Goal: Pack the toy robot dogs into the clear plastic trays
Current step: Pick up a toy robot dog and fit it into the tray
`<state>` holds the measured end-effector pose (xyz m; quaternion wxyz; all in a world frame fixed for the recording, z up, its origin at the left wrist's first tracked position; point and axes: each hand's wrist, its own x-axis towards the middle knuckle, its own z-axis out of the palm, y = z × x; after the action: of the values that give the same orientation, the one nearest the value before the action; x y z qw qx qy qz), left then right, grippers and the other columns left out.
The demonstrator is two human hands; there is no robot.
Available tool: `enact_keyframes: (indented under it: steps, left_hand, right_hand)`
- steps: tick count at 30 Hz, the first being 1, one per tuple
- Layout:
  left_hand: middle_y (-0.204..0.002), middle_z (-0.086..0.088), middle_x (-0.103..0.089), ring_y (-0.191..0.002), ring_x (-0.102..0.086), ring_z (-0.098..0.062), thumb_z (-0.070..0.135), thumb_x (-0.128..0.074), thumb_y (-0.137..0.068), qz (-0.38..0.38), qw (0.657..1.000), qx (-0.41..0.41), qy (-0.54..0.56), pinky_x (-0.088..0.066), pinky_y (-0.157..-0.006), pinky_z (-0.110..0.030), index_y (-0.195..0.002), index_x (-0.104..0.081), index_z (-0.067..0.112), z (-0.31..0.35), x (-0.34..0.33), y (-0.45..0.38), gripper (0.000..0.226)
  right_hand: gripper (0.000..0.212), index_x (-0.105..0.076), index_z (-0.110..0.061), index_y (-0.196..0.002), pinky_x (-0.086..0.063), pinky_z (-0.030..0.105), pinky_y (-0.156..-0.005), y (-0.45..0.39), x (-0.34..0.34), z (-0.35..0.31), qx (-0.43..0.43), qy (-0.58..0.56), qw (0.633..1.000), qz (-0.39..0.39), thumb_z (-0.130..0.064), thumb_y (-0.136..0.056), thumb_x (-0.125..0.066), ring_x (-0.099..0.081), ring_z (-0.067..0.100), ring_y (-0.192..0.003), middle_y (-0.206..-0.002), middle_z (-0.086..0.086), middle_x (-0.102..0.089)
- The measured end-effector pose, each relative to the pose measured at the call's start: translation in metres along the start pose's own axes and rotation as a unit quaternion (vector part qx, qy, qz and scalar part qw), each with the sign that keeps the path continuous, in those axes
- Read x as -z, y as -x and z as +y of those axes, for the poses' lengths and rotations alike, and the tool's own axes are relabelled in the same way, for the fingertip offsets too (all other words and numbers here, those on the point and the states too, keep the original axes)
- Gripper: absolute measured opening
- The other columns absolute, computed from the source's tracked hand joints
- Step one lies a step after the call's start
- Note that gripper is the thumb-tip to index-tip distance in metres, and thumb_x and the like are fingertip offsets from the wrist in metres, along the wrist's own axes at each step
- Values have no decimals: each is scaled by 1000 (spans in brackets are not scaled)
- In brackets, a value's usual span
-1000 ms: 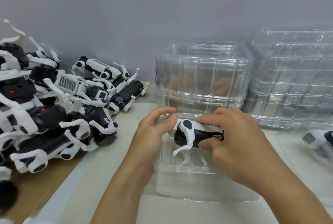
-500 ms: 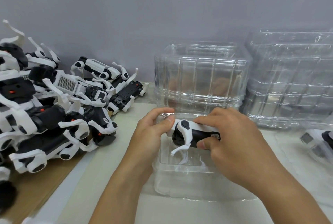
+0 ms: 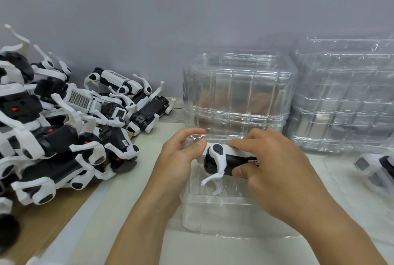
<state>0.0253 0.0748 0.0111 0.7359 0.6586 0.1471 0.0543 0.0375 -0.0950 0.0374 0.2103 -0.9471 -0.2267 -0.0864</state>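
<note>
Hovering over the open clear plastic tray [image 3: 215, 207] on the pale worktop [image 3: 136, 200], the toy robot dog [image 3: 226, 159] lay level between both hands, its white legs dangling into the tray mouth, one foot close to or touching the floor of the tray. The right hand [image 3: 277, 171] had its fingers curled over the dog's white back and its thumb under the black belly, a firm grip. The left hand [image 3: 181, 158] pinched the dog's front end with its thumb, its other fingers curled by the tray's far rim. Compared with a second before, the dog sat slightly lower and its legs reached deeper into the tray, so the seating step looked nearly done rather than begun.

Behind the tray stood a stack of empty clear trays [image 3: 236, 94], and a second stack [image 3: 345, 98] just to its right. At the right edge a packed dog [image 3: 377, 168] showed partly, blurred behind plastic. Well apart on the left, a heap of unpacked robot dogs [image 3: 53, 126] waited on brown cardboard [image 3: 38, 222], so most of the job seemed left.
</note>
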Motion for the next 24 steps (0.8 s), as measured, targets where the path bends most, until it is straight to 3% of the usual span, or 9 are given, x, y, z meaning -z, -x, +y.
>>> enact_keyframes:
  steps: [5,10,15,20,24]
  left_hand:
    - [-119,-13,-67,-112,-63,-41,11,-63,-95,1,1000,-2,-9,-45,-104,-61,-92,-76,31,1,0,0,24]
    - [-110,2,-71,-98,-67,-28,-3,-58,-91,24,998,-13,-56,-48,-102,-56,-93,-75,36,-2,-1,-1,43]
    - [-111,-1,-70,-97,-66,-27,14,-63,-73,12,999,-10,-37,-51,-96,-50,-94,-75,38,0,-3,0,34]
    - [-108,4,-73,-98,-69,-27,15,-64,-63,-7,1000,11,-25,-55,-87,-45,-93,-75,37,-3,0,-3,38]
    - [-107,4,-74,-101,-70,-26,14,-66,-58,9,998,16,-57,-55,-94,-48,-90,-75,39,-3,0,-3,41]
  right_hand:
    - [14,-67,-33,-93,-41,32,-78,0,0,0,2,0,1000,0,-22,-84,-69,-41,9,-90,-86,-14,-52]
    - [6,-66,-29,-86,-42,34,-79,0,-1,-1,6,8,1000,-13,-25,-83,-69,-41,10,-90,-86,-13,-53]
    - [6,-67,-29,-87,-42,33,-79,0,-2,1,0,2,1000,-7,-25,-83,-69,-41,9,-90,-86,-14,-53]
    - [7,-68,-30,-89,-43,34,-78,0,-2,2,-2,-2,1000,-7,-26,-83,-69,-41,8,-91,-87,-14,-53]
    - [5,-65,-30,-85,-41,33,-78,0,-2,0,5,10,1000,-15,-28,-84,-69,-40,9,-89,-86,-13,-52]
